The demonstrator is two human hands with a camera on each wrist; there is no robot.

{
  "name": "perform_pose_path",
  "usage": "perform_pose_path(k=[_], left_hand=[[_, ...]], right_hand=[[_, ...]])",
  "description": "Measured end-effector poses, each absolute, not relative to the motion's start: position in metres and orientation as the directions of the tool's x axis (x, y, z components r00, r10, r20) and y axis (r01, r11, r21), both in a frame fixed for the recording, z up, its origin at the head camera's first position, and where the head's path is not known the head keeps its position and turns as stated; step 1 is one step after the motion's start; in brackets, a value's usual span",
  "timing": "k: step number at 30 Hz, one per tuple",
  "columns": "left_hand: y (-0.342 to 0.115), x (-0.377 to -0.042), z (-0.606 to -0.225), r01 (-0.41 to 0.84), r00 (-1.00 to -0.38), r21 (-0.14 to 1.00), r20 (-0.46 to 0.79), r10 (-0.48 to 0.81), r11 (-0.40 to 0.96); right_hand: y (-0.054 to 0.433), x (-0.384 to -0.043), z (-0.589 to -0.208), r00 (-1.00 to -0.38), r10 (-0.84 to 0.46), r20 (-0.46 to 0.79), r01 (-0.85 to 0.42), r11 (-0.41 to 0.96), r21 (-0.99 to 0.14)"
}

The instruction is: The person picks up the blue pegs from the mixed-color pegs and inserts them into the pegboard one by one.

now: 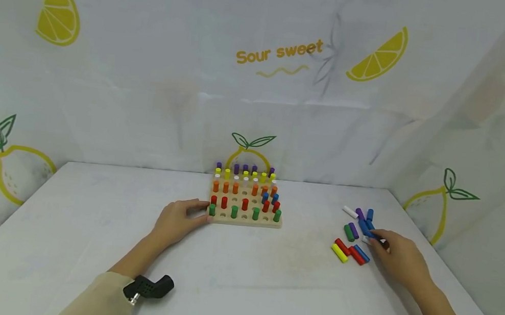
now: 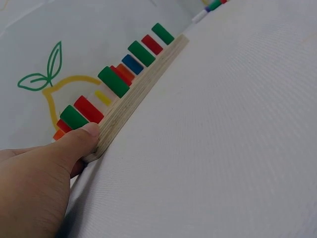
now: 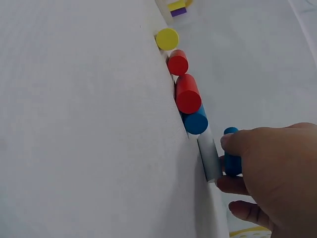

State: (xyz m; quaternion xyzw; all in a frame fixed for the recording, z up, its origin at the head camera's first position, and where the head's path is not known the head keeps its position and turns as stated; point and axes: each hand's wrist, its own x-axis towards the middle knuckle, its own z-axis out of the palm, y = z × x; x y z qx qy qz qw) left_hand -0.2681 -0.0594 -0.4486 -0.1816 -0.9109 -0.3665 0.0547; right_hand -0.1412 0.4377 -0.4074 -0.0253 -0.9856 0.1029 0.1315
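A wooden pegboard (image 1: 246, 221) with rows of coloured pegs stands at the middle back of the table. My left hand (image 1: 177, 222) grips its near left corner, the thumb on the front edge beside a green peg (image 2: 74, 117). To the right, my right hand (image 1: 401, 259) is over a loose pile of pegs, pinching a blue peg (image 3: 233, 163) between thumb and fingers. A white peg (image 3: 210, 158) lies right beside those fingertips. Nearer the board are a yellow peg (image 1: 339, 253) and two red ones, with another blue peg (image 3: 196, 121) against them.
A green peg (image 1: 349, 233) and purple pegs lie at the pile's left, and another white peg (image 1: 350, 212) at its back. Several holes in the board have no peg. Behind the white table (image 1: 238, 289) hangs a lemon-print cloth (image 1: 148, 90), also along the right side.
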Motion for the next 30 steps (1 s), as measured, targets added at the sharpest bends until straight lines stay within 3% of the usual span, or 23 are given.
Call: perform_pose_path(k=[9, 17, 30], left_hand=[[-0.06, -0.269, -0.45, 0.359, -0.933, 0.66, 0.23, 0.278, 0.66], [-0.056, -0.269, -0.451, 0.347, -0.937, 0.672, 0.215, 0.276, 0.655], [-0.057, -0.27, -0.449, 0.335, -0.941, 0.663, 0.205, 0.268, 0.67]], right_hand=[[0.436, -0.14, -0.4, -0.931, 0.048, 0.363, -0.05, 0.965, -0.257], [0.426, -0.132, -0.391, -0.925, -0.027, 0.378, -0.153, 0.939, -0.307], [0.382, -0.145, -0.354, -0.87, -0.126, 0.477, -0.304, 0.899, -0.315]])
